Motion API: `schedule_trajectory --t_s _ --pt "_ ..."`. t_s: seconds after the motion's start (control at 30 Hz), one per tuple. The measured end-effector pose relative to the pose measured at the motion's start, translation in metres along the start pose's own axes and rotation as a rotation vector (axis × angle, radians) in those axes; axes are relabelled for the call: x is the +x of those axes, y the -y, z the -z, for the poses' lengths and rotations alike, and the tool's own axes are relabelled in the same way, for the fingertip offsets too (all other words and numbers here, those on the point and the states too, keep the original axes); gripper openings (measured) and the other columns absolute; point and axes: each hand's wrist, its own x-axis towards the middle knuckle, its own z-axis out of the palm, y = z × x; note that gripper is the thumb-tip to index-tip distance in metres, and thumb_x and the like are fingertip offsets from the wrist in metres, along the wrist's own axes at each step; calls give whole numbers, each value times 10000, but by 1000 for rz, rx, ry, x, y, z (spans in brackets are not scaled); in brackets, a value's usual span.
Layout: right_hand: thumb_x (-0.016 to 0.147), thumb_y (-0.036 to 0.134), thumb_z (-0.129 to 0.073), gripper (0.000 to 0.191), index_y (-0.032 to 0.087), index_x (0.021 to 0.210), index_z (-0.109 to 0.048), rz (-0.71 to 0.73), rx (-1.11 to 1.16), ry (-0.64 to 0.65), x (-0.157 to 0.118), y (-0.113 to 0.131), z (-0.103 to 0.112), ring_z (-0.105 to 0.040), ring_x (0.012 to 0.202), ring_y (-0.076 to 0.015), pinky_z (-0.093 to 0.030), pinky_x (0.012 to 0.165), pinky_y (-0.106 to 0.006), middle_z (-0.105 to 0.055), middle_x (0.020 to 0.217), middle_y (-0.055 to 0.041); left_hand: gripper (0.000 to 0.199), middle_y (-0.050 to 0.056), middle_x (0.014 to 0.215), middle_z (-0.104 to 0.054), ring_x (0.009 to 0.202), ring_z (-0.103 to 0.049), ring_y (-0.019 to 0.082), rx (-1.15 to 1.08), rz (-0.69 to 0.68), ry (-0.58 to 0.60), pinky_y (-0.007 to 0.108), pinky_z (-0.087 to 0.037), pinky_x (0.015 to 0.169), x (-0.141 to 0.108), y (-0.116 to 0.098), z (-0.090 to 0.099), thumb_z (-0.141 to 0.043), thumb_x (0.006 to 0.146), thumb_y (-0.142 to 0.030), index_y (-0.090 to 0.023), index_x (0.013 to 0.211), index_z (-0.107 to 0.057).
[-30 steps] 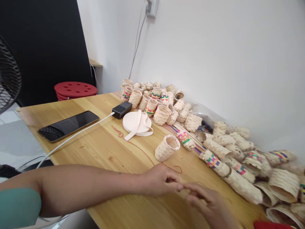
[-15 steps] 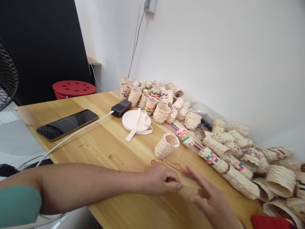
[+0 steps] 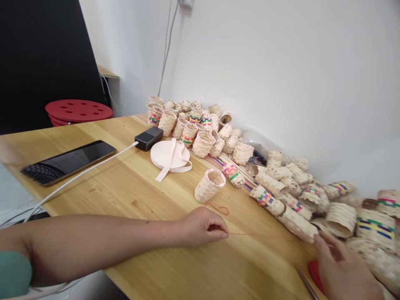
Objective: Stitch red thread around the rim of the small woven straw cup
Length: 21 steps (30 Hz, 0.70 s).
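2 bare hands, held well apart

The left forearm (image 3: 103, 246) reaches in from the side, its wrist (image 3: 175, 231) nearly straight (1 small dark mark shows on the forearm). The left hand (image 3: 201, 227) is curled, thumb and index fingertip pinched together. The right hand (image 3: 346, 266) is partly bent, slightly blurred, its exact grip unclear.

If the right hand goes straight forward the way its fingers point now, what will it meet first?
The right hand would probably meet the plain woven tube first: its near end lies right by the fingertips. Whether they touch is unclear.
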Motion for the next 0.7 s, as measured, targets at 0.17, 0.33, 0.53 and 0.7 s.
schedule_trajectory --t_s 0.17,0.33,0.53,0.7 --pt "795 560 -542 561 250 1260 -589 403 502 324 -41 47 -11 -635 734 -221 -504 680 -350 -637 1231 -85 158 25 702 -630 642 -547 120 6 -18 19 189 -375 589 0 -1 1 -560 841 -191 -112 781 -684" --pt "803 395 -619 611 239 1377 -478 622 709 889 -81 96 -23 -546 549 -132 -497 589 -276 -692 1103 -61 288 -12 604 -530 566 -459 87 -90 -22 36 181 -336 540 0 -7 4 -517 891 -299 -112 706 -633" --pt "838 394 -568 276 204 986 -702 606 652 656 -70 92 -19 -616 651 -183 -472 621 -267 -686 712 -24 561 2 679 -541 519 -491 96 -421 159 -14 199 -397 496 -1 -9 7 -352 916 -613 -113 1047 -570" --pt "882 439 -477 310 206 793 -660 557 467 409 -50 70 -18 -638 753 -215 -436 676 -295 -710 805 -56 557 20 734 -582 515 -494 99 -449 196 -47 215 -394 504 0 -11 8 -374 915 -585 -115 1184 -504"
